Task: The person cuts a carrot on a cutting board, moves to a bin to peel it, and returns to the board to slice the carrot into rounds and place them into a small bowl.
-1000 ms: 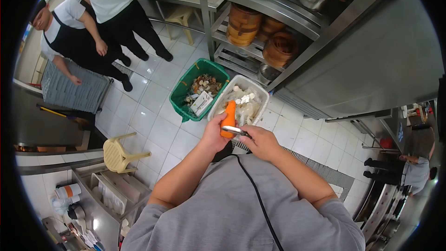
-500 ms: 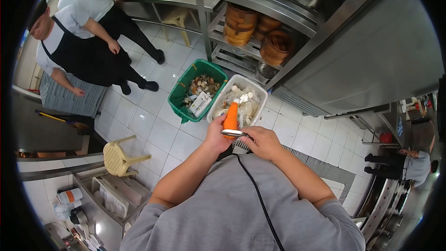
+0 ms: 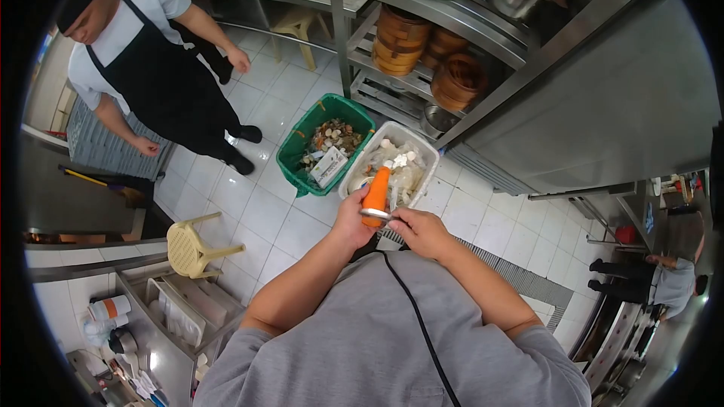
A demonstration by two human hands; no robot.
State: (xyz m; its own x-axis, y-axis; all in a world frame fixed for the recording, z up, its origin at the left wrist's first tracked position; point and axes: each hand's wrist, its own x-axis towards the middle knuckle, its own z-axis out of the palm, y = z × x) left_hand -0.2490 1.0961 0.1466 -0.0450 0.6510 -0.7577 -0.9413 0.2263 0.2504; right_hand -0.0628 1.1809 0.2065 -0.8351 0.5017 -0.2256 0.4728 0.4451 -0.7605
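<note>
An orange carrot (image 3: pixel 375 194) is gripped in my left hand (image 3: pixel 351 218), its narrow end pointing away from me. My right hand (image 3: pixel 419 229) is closed round the handle of a metal peeler (image 3: pixel 375 214), whose head lies across the carrot's near, thick end. Just beyond my hands is a white bin (image 3: pixel 429 157) holding plastic bags and pale scraps. Touching its left side, a green-lined bin (image 3: pixel 289 152) contains shells, food scraps and a white carton.
A person in a black apron (image 3: pixel 162 79) stands at the upper left, another partly behind. A metal rack (image 3: pixel 483 41) holds bamboo steamers (image 3: pixel 400 39). A yellow stool (image 3: pixel 188 247) is at the left, a metal cabinet (image 3: pixel 596 83) at the right. Another person (image 3: pixel 671 279) stands far right.
The aproned person at the upper left has come closer and now hides more of the other person. The peeler has shifted slightly on the carrot, which stays in my left hand.
</note>
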